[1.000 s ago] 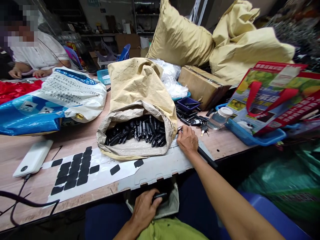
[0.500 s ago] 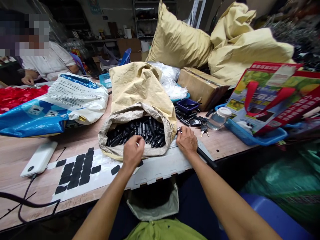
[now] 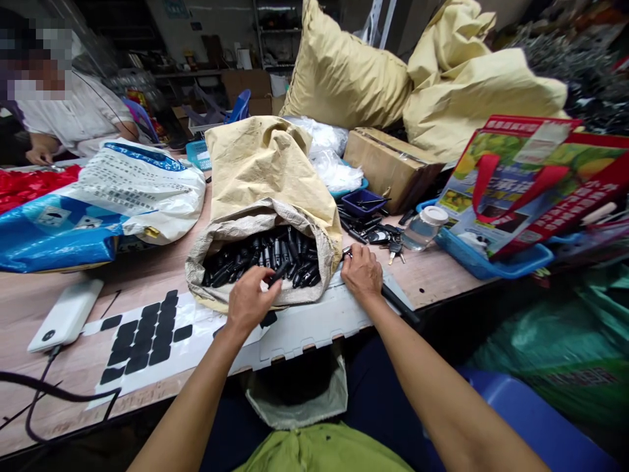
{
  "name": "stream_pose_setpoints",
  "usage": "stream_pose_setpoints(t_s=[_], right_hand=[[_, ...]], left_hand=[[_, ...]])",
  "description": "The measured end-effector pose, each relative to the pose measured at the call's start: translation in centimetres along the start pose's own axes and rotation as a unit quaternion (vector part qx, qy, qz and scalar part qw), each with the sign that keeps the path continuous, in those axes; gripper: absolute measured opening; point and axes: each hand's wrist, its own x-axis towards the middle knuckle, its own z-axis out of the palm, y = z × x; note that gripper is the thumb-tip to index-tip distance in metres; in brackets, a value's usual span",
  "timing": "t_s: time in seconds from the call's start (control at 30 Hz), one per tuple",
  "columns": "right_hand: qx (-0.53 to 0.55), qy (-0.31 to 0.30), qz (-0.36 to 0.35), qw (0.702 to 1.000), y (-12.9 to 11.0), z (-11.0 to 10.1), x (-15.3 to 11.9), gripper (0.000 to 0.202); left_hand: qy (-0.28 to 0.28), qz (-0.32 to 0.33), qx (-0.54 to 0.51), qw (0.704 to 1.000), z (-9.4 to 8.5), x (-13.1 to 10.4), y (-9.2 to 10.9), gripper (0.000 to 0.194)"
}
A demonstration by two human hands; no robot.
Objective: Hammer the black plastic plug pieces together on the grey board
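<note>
At the mouth of a beige woven sack [image 3: 270, 160], my left hand [image 3: 249, 300] pinches a small black part [image 3: 278, 273] between thumb and fingers. Many similar black parts [image 3: 236, 259] lie heaped inside the sack. To the right of the opening, my right hand [image 3: 362, 272] rests closed on a grey board [image 3: 299, 334]. A small dark, shiny piece [image 3: 346, 252] pokes out at its fingertips; most of it is hidden. A black rod [image 3: 400, 305] lies beside my right wrist.
A sheet of black stickers [image 3: 142, 337] and a white power bank [image 3: 66, 316] lie left. Keys [image 3: 396, 250], a lidded jar [image 3: 425, 228] and a blue basket [image 3: 491, 259] stand right. A blue-white bag [image 3: 142, 190] is near a seated person [image 3: 73, 115]. An open bag [image 3: 299, 406] hangs below the edge.
A black part now shows in my left hand, whose fingers have opened out a little from a tighter curl. My right hand keeps its place by the sack. The view has shifted slightly.
</note>
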Motion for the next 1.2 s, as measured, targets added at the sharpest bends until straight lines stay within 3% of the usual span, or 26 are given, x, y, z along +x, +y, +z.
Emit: stream_pose_setpoints(t_s=[0.07,0.17,0.3,0.47,0.53,0.6,0.7,0.8,0.93,1.2], right_hand=[[0.002,-0.001,0.0,1.0,-0.1,-0.1,0.0,0.025],[0.012,-0.016,-0.001,1.0,-0.1,-0.7,0.0,0.027],[0.025,-0.038,0.027,0.999,1.2,-1.9,-0.5,0.04],[0.04,-0.099,0.067,0.992,4.5,-3.1,-2.1,0.022],[0.074,-0.057,0.088,0.992,5.0,-3.9,-3.3,0.02],[0.148,0.024,0.101,0.984,4.6,-5.1,-4.9,0.02],[0.309,0.082,0.044,0.946,2.4,-7.1,-8.0,0.021],[0.408,0.003,-0.049,0.912,-0.4,-8.1,-11.1,0.022],[0.421,-0.031,-0.141,0.896,-2.7,-7.4,-13.5,0.021],[0.366,-0.005,-0.192,0.911,-3.7,-6.0,-15.2,0.035]], left_hand=[[-0.044,0.063,-0.058,0.995,0.8,-2.6,-0.1,0.015],[-0.072,0.092,-0.072,0.991,2.5,-5.1,-0.3,0.014],[-0.063,0.103,-0.066,0.991,3.8,-5.8,-0.9,0.017],[-0.051,0.096,-0.089,0.99,3.7,-5.7,-1.3,0.018],[-0.05,0.091,-0.095,0.99,3.6,-5.7,-1.3,0.017],[-0.051,0.085,-0.1,0.99,3.6,-5.7,-1.3,0.017],[-0.057,0.077,-0.106,0.99,3.5,-5.6,-1.2,0.017],[-0.062,0.075,-0.114,0.989,3.4,-5.6,-1.1,0.019],[-0.055,0.066,-0.134,0.987,3.1,-5.6,-1.0,0.018],[-0.058,0.067,-0.13,0.987,3.2,-5.5,-1.1,0.009]])
